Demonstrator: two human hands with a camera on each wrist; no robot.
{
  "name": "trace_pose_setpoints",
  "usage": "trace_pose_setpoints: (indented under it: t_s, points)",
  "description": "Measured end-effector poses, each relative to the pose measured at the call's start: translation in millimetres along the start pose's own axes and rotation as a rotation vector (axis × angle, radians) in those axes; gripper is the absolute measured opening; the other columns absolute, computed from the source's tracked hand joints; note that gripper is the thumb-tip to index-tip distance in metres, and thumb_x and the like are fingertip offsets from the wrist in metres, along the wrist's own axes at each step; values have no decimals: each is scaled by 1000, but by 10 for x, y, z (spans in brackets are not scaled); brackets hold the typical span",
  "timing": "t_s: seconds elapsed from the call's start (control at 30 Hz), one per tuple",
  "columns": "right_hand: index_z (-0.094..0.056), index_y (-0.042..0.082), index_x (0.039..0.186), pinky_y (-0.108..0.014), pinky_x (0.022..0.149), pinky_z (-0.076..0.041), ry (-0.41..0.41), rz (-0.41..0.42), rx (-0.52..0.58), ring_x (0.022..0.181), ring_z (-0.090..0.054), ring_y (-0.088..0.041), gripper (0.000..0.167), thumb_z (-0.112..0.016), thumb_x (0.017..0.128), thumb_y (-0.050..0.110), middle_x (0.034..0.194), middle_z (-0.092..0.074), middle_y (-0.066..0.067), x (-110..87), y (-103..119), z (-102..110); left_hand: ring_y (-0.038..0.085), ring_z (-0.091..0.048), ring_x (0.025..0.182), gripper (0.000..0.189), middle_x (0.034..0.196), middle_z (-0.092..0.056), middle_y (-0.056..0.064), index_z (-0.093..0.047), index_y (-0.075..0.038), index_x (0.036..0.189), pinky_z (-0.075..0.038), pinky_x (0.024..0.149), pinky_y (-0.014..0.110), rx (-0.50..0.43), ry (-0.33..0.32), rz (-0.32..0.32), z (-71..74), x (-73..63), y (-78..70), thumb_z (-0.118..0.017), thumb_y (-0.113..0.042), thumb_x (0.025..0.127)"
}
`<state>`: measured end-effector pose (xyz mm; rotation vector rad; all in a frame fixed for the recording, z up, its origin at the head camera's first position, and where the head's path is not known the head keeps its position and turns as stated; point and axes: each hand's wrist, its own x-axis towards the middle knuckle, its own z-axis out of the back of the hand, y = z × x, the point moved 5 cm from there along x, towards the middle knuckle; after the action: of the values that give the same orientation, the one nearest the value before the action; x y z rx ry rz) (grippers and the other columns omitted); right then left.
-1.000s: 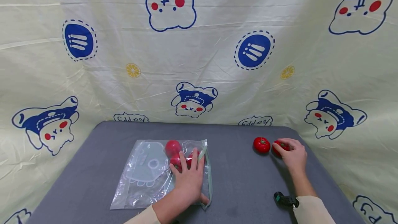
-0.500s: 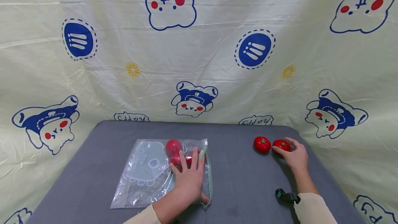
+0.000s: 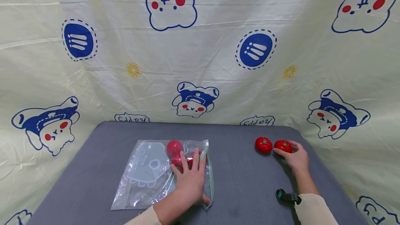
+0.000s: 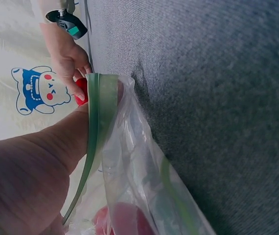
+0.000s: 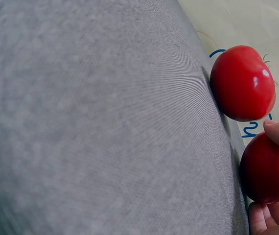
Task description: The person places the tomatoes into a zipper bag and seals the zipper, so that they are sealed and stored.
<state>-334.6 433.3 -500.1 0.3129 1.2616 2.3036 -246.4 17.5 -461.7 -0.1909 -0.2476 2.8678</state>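
Observation:
A clear zip bag (image 3: 137, 197) with a green zip strip lies flat, several red tomatoes (image 3: 173, 148) showing through its plastic. My left hand (image 3: 189, 183) rests on it, fingers spread and straight over the tomatoes, thumb by the zip edge. In the left wrist view the green zip strip (image 4: 94, 122) crosses in front of part of this hand. At the right, my right hand (image 3: 298, 157) holds a red tomato (image 3: 282, 145) between thumb and fingers, low at the table. Just left of it sits another tomato (image 3: 263, 145), its green stem up; the right wrist view shows both.
The grey table (image 3: 237, 183) has its far edge against a cream curtain (image 3: 200, 61) printed with cartoon figures and orange slices. A dark device (image 3: 287, 197) is strapped to the right wrist.
The right hand has shifted slightly on its tomato, fingers moving off the top toward its right side, so more of the tomato shows. The left hand and bag stay put.

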Motion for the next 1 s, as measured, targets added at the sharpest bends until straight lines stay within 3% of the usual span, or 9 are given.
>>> trace_pose_setpoints:
  t_s: [0.37, 0.67, 1.0]
  points:
    - [-35, 4, 157, -58, 114, -41, -13, -37, 43, 142, -37, -44, 90, -81, 87, 37, 158, -39, -29, -72, 15, 14, 56, -6, 154, 130, 173, -12, 10, -28, -24, 161, -29, 107, 83, 4, 0, -1, 17, -16, 3, -97, -51, 55]
    - [-37, 2, 155, -50, 102, -47, -12, -52, 41, 138, -39, -43, 89, -81, 87, 39, 154, -42, -28, -153, 14, 39, 57, -6, 154, 130, 173, -12, 10, -27, -24, 162, -29, 106, 83, 6, -1, -11, 15, -9, 3, -96, -51, 55]
    - [-37, 3, 156, -52, 106, -43, -8, -58, 42, 137, -40, -43, 86, -81, 87, 33, 155, -41, -27, -298, 14, 39, 57, -5, 154, 130, 173, -11, 10, -28, -25, 162, -28, 106, 84, 2, 4, -10, 5, 5, 2, -96, -52, 55]
